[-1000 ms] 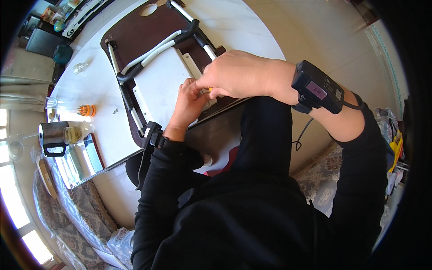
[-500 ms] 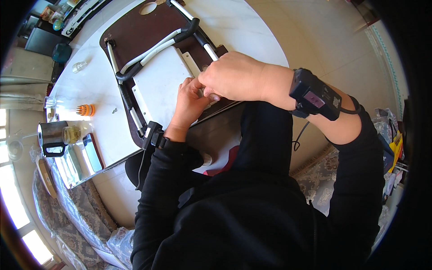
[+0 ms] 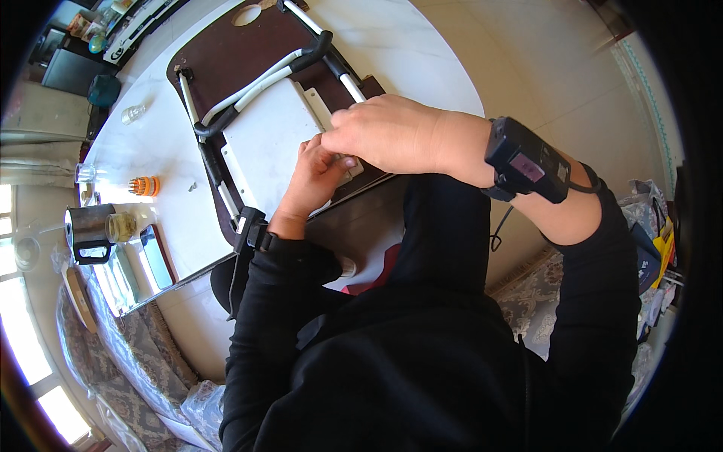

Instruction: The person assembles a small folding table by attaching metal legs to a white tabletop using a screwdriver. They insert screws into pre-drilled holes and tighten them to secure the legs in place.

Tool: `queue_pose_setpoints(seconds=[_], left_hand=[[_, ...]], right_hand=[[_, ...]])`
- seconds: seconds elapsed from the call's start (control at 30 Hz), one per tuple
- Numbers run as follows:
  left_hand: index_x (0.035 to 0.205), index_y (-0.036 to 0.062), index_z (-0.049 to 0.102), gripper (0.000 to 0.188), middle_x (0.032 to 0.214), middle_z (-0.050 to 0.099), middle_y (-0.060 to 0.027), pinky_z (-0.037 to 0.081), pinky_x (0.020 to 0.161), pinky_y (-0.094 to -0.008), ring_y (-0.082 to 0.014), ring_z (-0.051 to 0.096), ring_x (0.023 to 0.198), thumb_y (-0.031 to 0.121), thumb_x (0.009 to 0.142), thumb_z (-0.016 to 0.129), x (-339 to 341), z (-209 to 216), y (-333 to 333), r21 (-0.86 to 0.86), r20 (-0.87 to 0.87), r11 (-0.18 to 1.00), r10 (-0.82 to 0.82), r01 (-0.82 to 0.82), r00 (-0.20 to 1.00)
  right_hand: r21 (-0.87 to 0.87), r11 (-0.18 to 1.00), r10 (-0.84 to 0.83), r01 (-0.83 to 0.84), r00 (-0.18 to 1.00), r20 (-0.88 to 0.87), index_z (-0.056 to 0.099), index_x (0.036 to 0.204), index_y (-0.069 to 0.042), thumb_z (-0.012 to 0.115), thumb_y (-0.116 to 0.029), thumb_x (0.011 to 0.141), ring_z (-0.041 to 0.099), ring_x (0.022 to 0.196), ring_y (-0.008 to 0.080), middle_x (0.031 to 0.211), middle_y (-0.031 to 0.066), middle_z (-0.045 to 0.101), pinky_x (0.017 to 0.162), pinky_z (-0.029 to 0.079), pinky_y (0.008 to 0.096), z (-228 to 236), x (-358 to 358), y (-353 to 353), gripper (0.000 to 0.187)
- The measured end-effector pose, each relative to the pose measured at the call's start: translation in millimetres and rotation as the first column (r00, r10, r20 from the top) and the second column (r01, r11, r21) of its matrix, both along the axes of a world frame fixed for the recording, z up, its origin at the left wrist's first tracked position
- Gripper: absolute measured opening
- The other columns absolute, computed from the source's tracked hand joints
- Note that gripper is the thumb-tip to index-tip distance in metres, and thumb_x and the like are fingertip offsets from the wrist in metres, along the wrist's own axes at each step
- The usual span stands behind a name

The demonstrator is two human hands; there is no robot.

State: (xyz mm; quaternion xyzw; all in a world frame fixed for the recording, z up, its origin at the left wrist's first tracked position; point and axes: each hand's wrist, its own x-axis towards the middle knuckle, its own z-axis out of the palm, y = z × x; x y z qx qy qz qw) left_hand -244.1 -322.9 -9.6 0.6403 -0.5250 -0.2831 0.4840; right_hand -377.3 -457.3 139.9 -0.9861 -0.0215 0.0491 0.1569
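An upturned folding lap table [image 3: 263,39], dark brown with a white drawer box [image 3: 267,128] on its underside, lies on the white marble-look table. White tubular legs [image 3: 248,92] with black foam sleeves fold across it. At the box's near right edge my left hand [image 3: 310,175] is closed, thumb against fingers. Directly above it my right hand [image 3: 384,135] is closed too, its fingertips meeting the left ones. Whatever the fingers pinch is hidden between them. Beside the hands runs a pale strip [image 3: 317,102] along the box's side.
On the white table [image 3: 169,132] at left stand an orange screwdriver-bit holder [image 3: 144,186], a small clear glass [image 3: 132,114], a metal kettle [image 3: 89,232] and a jar [image 3: 120,226]. A phone [image 3: 156,256] lies near the table's edge. Patterned sofa covers [image 3: 143,339] are at lower left.
My right hand has shifted slightly left and down, its fingers over the left hand's. The left hand has dipped a little. The lap table stays put.
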Motion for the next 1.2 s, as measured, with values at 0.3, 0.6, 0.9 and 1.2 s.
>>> queue_pose_setpoints(seconds=[0.3, 0.6, 0.9, 1.2], left_hand=[[0.095, 0.0122, 0.072, 0.019, 0.09, 0.065, -0.0037, 0.038, 0.094, -0.0374, -0.0241, 0.057, 0.092, 0.019, 0.08, 0.082, -5.3, 3.6, 2.1, -0.059, 0.098, 0.997, 0.058, -0.053, 0.993], [0.098, 0.0112, 0.072, 0.022, 0.092, 0.065, -0.0061, 0.037, 0.095, -0.0381, -0.0258, 0.057, 0.091, 0.016, 0.079, 0.082, -2.9, -2.3, 0.3, 0.042, -0.028, 0.996, 0.075, -0.074, 0.997], [0.1, 0.0088, 0.071, 0.031, 0.093, 0.066, -0.006, 0.044, 0.091, -0.0393, -0.0273, 0.058, 0.095, 0.016, 0.074, 0.085, -7.6, 21.0, 3.3, 0.037, 0.084, 0.996, 0.08, -0.084, 0.993], [0.093, 0.0101, 0.073, 0.017, 0.095, 0.069, -0.0053, 0.05, 0.084, -0.0401, -0.0294, 0.061, 0.098, 0.007, 0.076, 0.078, -18.5, 40.1, 7.1, 0.004, 0.597, 1.0, -0.004, 0.002, 0.802]], right_hand=[[-0.072, 0.997, 0.0, 0.003, 0.999, 0.042, 0.064, 0.1, -0.004, 0.064, -0.015, 0.093, 0.068, 0.093, 0.0314, 0.104, 0.012, 0.064, 0.081, 0.056, 0.04, -13.9, -4.3, 3.2, 0.013], [0.086, 0.988, -0.126, 0.128, 0.991, -0.035, 0.061, 0.103, -0.007, 0.059, -0.013, 0.094, 0.067, 0.092, 0.0342, 0.101, 0.0125, 0.061, 0.078, 0.054, 0.0429, -23.8, -5.0, -3.2, 0.011], [0.122, 0.989, -0.09, 0.082, 0.994, 0.063, 0.069, 0.102, -0.011, 0.061, -0.007, 0.09, 0.067, 0.092, 0.0323, 0.098, 0.0116, 0.063, 0.078, 0.054, 0.0422, -15.2, -17.2, -10.8, 0.015], [0.863, 0.368, -0.788, 0.347, 0.609, 0.091, 0.066, 0.116, -0.004, 0.06, -0.003, 0.099, 0.052, 0.075, 0.0046, 0.099, -0.0008, 0.068, 0.07, 0.046, 0.0225, -99.1, -81.0, -27.2, 0.018]])
